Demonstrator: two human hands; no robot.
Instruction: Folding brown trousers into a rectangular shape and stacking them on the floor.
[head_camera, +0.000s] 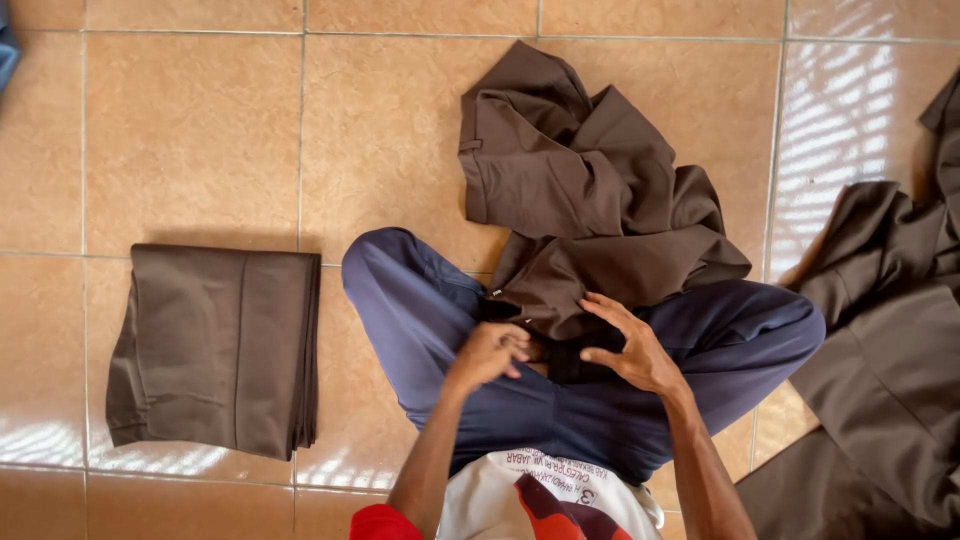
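A crumpled brown garment (580, 190) lies on the tiled floor and drapes over my crossed legs in blue trousers (420, 300). My left hand (492, 352) is closed on the garment's near edge in my lap. My right hand (632, 345) rests on the same edge with its fingers spread and curled over the cloth. The part of the fabric between my hands is in shadow and partly hidden.
A neatly folded brown garment (215, 345) lies on the floor to my left. More loose brown cloth (890, 340) is heaped at the right edge. The floor is glossy tan tile (190, 130) with sunlit stripes at the upper right.
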